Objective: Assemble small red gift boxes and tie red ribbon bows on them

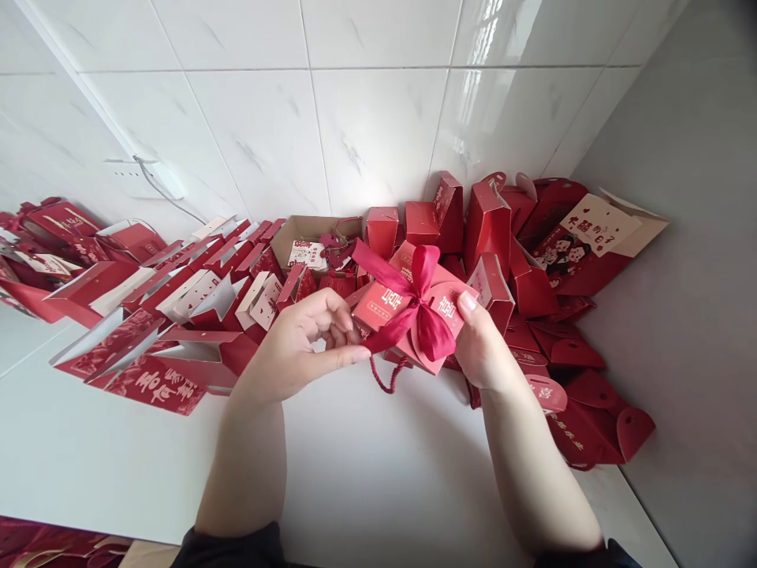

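Observation:
A small red gift box (378,309) with pale lettering is held up over the white table. Across its top sits a shiny crimson ribbon (434,335) tied in a bow. My right hand (482,347) grips the box at its right corner, thumb on top. The thumb and forefinger of my left hand (311,339) are closed on a ribbon tail at the box's left side; the other fingers are curled. Beneath the box hangs a twisted dark red cord (387,379); where it attaches is hidden.
Rows of open red paper bags (171,379) stand on the left. Behind the box, an open carton (299,229) holds tags. Folded red boxes (591,426) crowd the right beside a grey panel (686,315). A tiled wall (378,134) closes the back; a cable (162,189) runs from a socket.

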A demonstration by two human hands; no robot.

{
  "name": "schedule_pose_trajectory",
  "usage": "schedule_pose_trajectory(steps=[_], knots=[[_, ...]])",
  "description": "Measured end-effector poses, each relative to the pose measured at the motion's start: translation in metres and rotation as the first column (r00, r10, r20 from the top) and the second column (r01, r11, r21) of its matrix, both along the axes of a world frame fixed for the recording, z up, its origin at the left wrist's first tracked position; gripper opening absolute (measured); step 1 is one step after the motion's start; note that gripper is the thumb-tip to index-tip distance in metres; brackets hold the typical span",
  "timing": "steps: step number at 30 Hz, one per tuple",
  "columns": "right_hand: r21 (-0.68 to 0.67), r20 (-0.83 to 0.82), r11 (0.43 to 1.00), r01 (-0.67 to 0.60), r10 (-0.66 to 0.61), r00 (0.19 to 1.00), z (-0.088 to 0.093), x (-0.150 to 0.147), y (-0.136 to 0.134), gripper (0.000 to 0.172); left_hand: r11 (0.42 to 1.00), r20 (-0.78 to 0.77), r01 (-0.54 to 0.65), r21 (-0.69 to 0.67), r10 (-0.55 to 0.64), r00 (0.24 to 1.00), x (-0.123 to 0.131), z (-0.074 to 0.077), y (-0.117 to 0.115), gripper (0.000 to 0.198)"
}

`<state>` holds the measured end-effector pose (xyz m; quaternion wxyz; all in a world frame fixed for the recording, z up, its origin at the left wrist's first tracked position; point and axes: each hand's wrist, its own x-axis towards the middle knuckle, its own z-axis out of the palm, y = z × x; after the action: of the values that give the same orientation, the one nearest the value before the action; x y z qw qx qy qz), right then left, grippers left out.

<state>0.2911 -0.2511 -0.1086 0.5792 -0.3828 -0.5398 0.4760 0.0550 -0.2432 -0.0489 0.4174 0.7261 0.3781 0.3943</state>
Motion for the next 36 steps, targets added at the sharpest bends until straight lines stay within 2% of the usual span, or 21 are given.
schedule_pose_trajectory(steps=[3, 6, 8, 10, 12, 14, 18, 22, 24, 25, 27, 29, 30, 33, 36], knots=[[-0.087, 0.018, 0.993, -0.078, 0.079, 0.997, 0.005, 0.004, -0.002, 0.063, 0.995, -0.227, 0.065, -0.070, -0.080, 0.971, -0.008, 0.004, 0.002, 0.027], [-0.222, 0.017, 0.960, -0.171, 0.180, 0.984, 0.010, 0.011, -0.006, 0.057, 0.983, -0.493, 0.121, -0.139, -0.175, 0.852, -0.024, 0.010, 0.002, 0.023], [-0.297, 0.053, 0.931, -0.212, 0.238, 0.970, 0.013, 0.014, -0.009, 0.056, 0.989, -0.597, 0.067, -0.130, -0.132, 0.792, -0.037, 0.014, -0.003, 0.025], [-0.338, 0.094, 0.906, -0.257, 0.304, 0.948, 0.014, 0.012, -0.009, 0.056, 0.997, -0.613, -0.080, -0.009, 0.058, 0.788, -0.049, 0.016, -0.013, 0.028], [-0.367, 0.132, 0.869, -0.332, 0.402, 0.906, 0.011, 0.005, -0.006, 0.056, 0.973, -0.569, -0.184, 0.139, 0.231, 0.789, -0.055, 0.018, -0.026, 0.031], [-0.412, 0.170, 0.800, -0.436, 0.538, 0.825, 0.003, -0.006, 0.001, 0.055, 0.953, -0.521, -0.209, 0.221, 0.297, 0.800, -0.054, 0.020, -0.039, 0.032], [-0.522, 0.241, 0.604, -0.601, 0.781, 0.575, -0.030, -0.030, 0.018, 0.052, 0.973, -0.530, -0.138, 0.185, 0.217, 0.820, -0.043, 0.022, -0.050, 0.028], [-0.592, 0.306, 0.547, -0.592, 0.832, 0.462, -0.056, -0.038, 0.028, 0.057, 0.990, -0.538, -0.106, 0.089, 0.137, 0.832, -0.039, 0.009, -0.044, 0.029], [-0.592, 0.341, 0.576, -0.563, 0.813, 0.473, -0.060, -0.037, 0.028, 0.057, 0.994, -0.511, -0.107, 0.013, 0.099, 0.854, -0.039, -0.005, -0.040, 0.031], [-0.574, 0.387, 0.621, -0.534, 0.781, 0.491, -0.059, -0.035, 0.026, 0.056, 0.994, -0.498, -0.106, -0.026, 0.079, 0.864, -0.038, -0.013, -0.040, 0.032], [-0.484, 0.534, 0.745, -0.458, 0.667, 0.520, -0.055, -0.032, 0.021, 0.051, 0.992, -0.482, -0.101, -0.071, 0.055, 0.875, -0.034, -0.032, -0.040, 0.031], [-0.335, 0.671, 0.846, -0.414, 0.523, 0.526, -0.048, -0.027, 0.015, 0.041, 0.995, -0.435, -0.092, -0.035, 0.067, 0.898, -0.026, -0.053, -0.042, 0.025], [-0.262, 0.710, 0.874, -0.408, 0.461, 0.532, -0.044, -0.025, 0.012, 0.036, 0.996, -0.403, -0.093, 0.007, 0.088, 0.911, -0.021, -0.062, -0.044, 0.022], [-0.163, 0.729, 0.893, -0.419, 0.395, 0.559, -0.035, -0.016, 0.009, 0.032, 0.985, -0.298, -0.153, 0.076, 0.169, 0.939, -0.004, -0.088, -0.049, 0.017], [-0.232, 0.677, 0.850, -0.474, 0.490, 0.549, -0.032, -0.006, 0.012, 0.035, 0.965, -0.256, -0.248, 0.085, 0.262, 0.931, 0.007, -0.107, -0.051, 0.014]])
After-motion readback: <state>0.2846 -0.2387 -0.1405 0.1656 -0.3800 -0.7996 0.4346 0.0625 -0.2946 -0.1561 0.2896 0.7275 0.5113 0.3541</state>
